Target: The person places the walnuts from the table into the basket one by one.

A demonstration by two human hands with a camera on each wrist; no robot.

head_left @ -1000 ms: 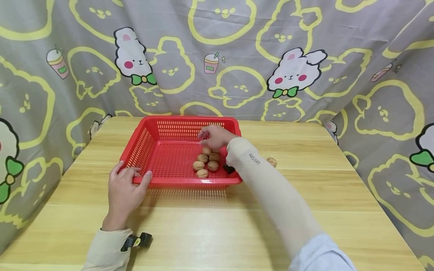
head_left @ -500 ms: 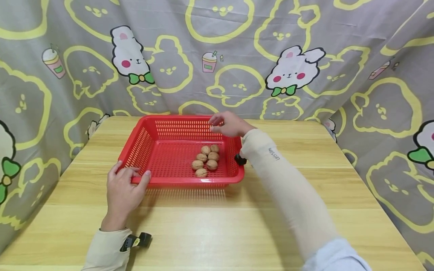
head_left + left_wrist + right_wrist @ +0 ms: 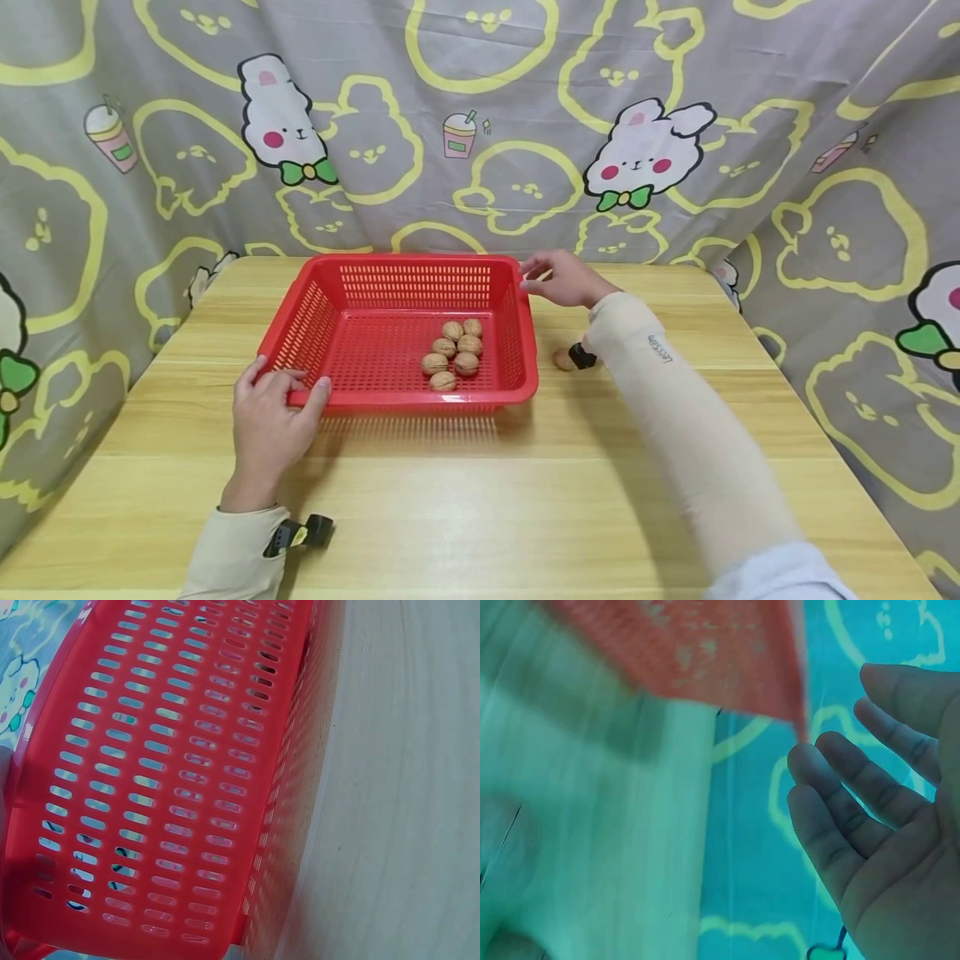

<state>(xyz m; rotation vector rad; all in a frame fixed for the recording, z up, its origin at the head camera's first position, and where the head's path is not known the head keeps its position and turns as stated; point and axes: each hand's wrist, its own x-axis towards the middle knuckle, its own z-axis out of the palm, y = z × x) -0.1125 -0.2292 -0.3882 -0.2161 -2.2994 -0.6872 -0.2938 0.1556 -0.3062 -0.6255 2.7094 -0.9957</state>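
A red plastic basket [image 3: 416,399] with slotted sides sits on the table. Several walnuts [image 3: 452,354] lie grouped inside it, right of its middle. My left hand [image 3: 272,421] grips the front left corner, thumb over the front rim and fingers over the left side. In the left wrist view the basket's wall [image 3: 161,780] fills much of the picture. Just right of the back right rim, my right hand [image 3: 564,279] hovers with loosely bent fingers and nothing in them. One walnut [image 3: 562,359] is on the table below the right wrist, partly covered by the wrist camera.
The wooden table [image 3: 480,508] reaches back to a grey curtain [image 3: 540,108] with cartoon prints, which also hangs at both sides. Blurred round walnuts [image 3: 508,840] show at the left of the right wrist view.
My right hand has moved right, from above the walnuts inside the basket to just past its right rim. The left hand keeps its grip and the walnuts in the basket stay put.
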